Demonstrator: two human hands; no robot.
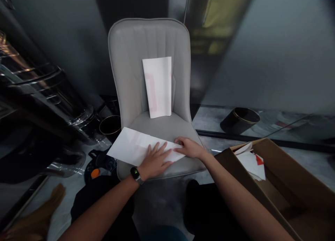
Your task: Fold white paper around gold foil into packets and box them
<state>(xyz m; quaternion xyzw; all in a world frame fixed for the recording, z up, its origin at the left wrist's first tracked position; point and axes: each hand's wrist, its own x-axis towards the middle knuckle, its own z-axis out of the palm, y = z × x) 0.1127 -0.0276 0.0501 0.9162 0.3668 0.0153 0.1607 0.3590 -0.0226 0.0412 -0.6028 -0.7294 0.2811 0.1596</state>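
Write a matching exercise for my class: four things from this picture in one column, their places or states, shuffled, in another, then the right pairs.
Things
1. left hand
2. right hand
3. upright paper
4. cardboard box

Places or states
A. curled at the lying paper's narrow end
B. right of the chair
C. spread flat on the lying paper
D. leaning against the backrest

Pairs: 1-C, 2-A, 3-D, 4-B

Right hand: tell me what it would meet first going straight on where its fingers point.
Most likely the bare left hand, spread over the long, pink-marked white paper sheet; the gap looks small, though depth is uncertain.
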